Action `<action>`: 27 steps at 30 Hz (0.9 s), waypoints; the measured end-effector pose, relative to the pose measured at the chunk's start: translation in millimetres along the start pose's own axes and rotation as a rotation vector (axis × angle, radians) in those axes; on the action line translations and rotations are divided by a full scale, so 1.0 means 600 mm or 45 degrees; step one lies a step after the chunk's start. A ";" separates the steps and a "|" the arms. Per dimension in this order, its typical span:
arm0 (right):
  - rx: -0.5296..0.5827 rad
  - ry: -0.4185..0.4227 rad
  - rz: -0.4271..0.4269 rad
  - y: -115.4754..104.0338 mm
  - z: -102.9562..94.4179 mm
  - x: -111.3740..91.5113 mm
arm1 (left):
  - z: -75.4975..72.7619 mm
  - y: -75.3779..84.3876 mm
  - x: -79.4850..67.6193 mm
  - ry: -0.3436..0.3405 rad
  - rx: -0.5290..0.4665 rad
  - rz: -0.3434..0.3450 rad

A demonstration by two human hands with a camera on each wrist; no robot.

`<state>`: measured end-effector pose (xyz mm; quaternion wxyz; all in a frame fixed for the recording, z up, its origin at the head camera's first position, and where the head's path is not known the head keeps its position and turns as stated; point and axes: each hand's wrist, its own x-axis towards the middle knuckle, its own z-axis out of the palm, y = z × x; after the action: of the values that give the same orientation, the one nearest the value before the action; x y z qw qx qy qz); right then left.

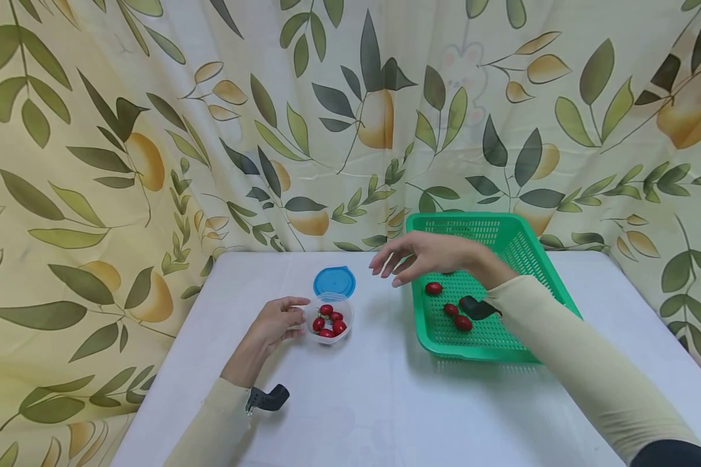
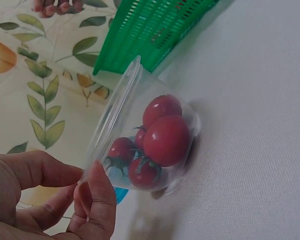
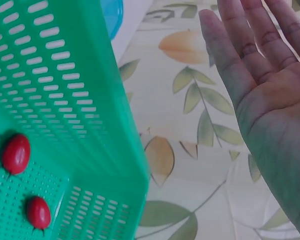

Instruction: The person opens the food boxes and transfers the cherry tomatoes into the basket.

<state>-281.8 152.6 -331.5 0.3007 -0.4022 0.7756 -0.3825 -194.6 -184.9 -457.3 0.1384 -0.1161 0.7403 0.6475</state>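
A small clear plastic container (image 1: 330,327) holding several cherry tomatoes (image 2: 167,140) stands upright on the table. My left hand (image 1: 277,323) is at its left side, with thumb and fingers (image 2: 103,202) pinching the rim. Above the left edge of the green basket (image 1: 552,305), my right hand (image 1: 429,253) hangs with relaxed fingers and an empty palm (image 3: 280,100). Several cherry tomatoes (image 1: 463,323) lie on the basket floor; the right forearm hides part of the inside.
Just behind the container lies a blue lid (image 1: 334,282) on the white table (image 1: 350,402). A leaf-and-fruit patterned curtain (image 1: 304,130) hangs along the back and left of the table. Each wrist wears a black strap mount (image 1: 269,397).
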 end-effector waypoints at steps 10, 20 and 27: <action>0.017 -0.082 -0.017 -0.009 0.022 0.044 | 0.000 -0.002 0.001 0.012 -0.011 -0.012; -0.011 -0.160 -0.035 -0.011 0.040 0.084 | 0.002 0.000 0.002 0.019 0.008 -0.009; -0.018 -0.211 -0.034 -0.012 0.055 0.108 | 0.001 0.003 -0.002 0.000 0.009 -0.002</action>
<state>-285.6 82.6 -353.3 0.3559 -0.4447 0.7453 -0.3465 -194.3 -184.1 -455.5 0.1393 -0.1162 0.7426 0.6447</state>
